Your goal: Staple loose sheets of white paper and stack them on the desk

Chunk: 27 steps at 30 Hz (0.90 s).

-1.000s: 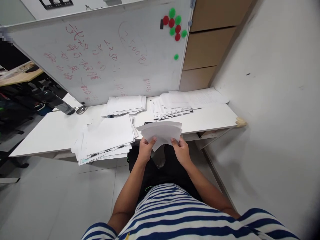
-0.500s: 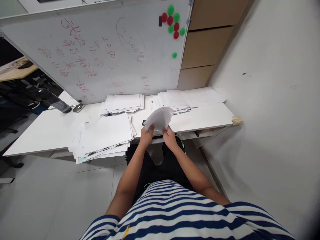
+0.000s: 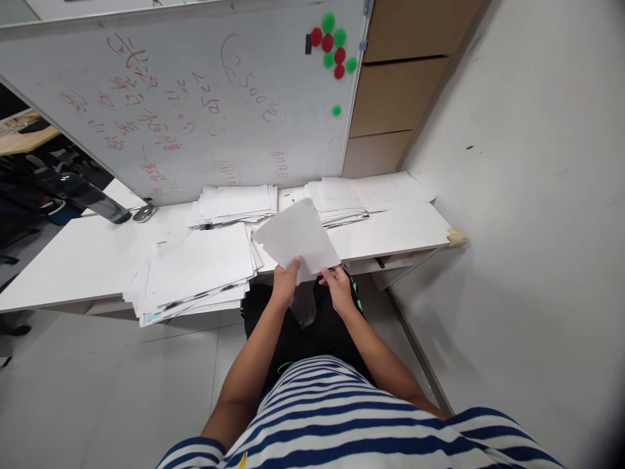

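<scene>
Between my hands is a blank sheet of paper (image 3: 299, 234), turned at an angle over the desk's front edge; whether it is one sheet or more I cannot tell. My left hand (image 3: 286, 280) is closed on its lower left part, thumb on top. At the lower right corner my right hand (image 3: 336, 280) pinches the paper between its fingers. A large uneven stack of papers (image 3: 200, 264) lies to the left of my hands. Behind it is a smaller paper stack (image 3: 237, 200). Beyond the held sheet, another pile of papers (image 3: 342, 195) reaches toward the wall.
A whiteboard (image 3: 195, 98) with red writing and round magnets stands at the back of the white desk (image 3: 68, 260). On the left lie a dark bottle (image 3: 92, 195) and a computer mouse (image 3: 144, 213). Cardboard boxes (image 3: 383, 98) and a wall (image 3: 527, 228) bound the right.
The paper was curved up between my hands and now lies flatter, its blank face spread wider to the left. My hands have come slightly lower. The view has shifted a little.
</scene>
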Available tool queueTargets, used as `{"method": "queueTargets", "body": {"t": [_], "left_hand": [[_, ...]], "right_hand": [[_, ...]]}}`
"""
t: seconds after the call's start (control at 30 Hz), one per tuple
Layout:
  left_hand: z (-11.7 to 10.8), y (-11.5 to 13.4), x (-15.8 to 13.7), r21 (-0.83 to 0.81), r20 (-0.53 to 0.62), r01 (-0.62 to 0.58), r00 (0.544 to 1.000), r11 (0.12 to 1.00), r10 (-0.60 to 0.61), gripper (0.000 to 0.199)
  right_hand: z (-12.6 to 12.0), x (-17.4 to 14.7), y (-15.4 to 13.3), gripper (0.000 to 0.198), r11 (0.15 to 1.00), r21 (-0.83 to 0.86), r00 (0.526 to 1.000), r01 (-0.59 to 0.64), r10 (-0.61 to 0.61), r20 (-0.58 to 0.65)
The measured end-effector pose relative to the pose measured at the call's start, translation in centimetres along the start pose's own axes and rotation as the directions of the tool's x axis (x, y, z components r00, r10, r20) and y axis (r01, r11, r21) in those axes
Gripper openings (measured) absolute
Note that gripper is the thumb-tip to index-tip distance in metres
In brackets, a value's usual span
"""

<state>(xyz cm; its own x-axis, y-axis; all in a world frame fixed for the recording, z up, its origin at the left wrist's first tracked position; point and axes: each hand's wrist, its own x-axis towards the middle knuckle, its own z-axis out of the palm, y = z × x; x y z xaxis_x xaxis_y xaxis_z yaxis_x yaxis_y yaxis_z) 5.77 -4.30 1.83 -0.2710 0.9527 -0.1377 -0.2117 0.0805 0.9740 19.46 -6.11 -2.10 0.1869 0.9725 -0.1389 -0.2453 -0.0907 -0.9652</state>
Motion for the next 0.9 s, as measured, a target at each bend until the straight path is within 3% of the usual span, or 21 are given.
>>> {"method": "queueTargets", "body": {"t": [0.07,0.2,0.3,0.5,0.57,0.7,0.77,0.83,0.9], "left_hand": [[1.2,-0.5,-1.1,-0.122,0.063,0.086,0.995,0.989,-0.079,0.044],[2.9,-1.3,-3.0,-0.204,0.236,0.193,0.961,0.960,-0.143,0.045],[3.9,-2.0,-4.0,-0.199,0.324,0.254,0.929,0.946,-0.181,0.048],[6.3,-4.7,-5.8,-0.080,0.412,0.314,0.875,0.946,-0.256,0.060],[6.7,-4.9,-5.7,-0.022,0.442,0.234,0.874,0.972,-0.201,0.061],[5.5,-3.0,-2.7,0.086,0.399,-0.096,0.915,0.992,0.054,0.058],[3.7,-1.4,0.2,0.287,0.297,-0.287,0.934,0.914,0.200,0.051],[1.5,-0.1,3.4,0.589,0.286,-0.458,0.889,0.666,0.359,0.048],[-0.6,0.8,6.2,0.762,0.403,-0.527,0.840,0.376,0.362,0.058]], "right_hand": [[-0.7,-1.1,0.5,0.041,0.995,0.074,0.998,-0.065,0.065,-0.006],[-2.9,-3.0,1.5,0.040,0.997,0.014,0.996,-0.071,0.071,-0.059],[-4.8,-4.0,1.7,0.042,0.996,0.003,0.993,-0.085,0.084,-0.083],[-6.8,-5.2,1.6,0.049,0.986,0.147,0.989,-0.079,0.096,-0.113],[-7.4,-5.1,1.8,0.046,0.988,0.148,0.981,-0.050,0.076,-0.177],[-9.7,-4.5,2.2,0.041,0.996,0.090,0.945,-0.009,0.038,-0.324],[-11.0,-4.2,2.1,0.040,0.999,0.047,0.929,0.001,0.017,-0.370],[-12.0,-4.0,2.0,0.038,1.000,0.020,0.928,0.006,0.001,-0.373],[-12.4,-3.9,1.7,0.036,1.000,0.012,0.934,-0.002,0.006,-0.356]]}}
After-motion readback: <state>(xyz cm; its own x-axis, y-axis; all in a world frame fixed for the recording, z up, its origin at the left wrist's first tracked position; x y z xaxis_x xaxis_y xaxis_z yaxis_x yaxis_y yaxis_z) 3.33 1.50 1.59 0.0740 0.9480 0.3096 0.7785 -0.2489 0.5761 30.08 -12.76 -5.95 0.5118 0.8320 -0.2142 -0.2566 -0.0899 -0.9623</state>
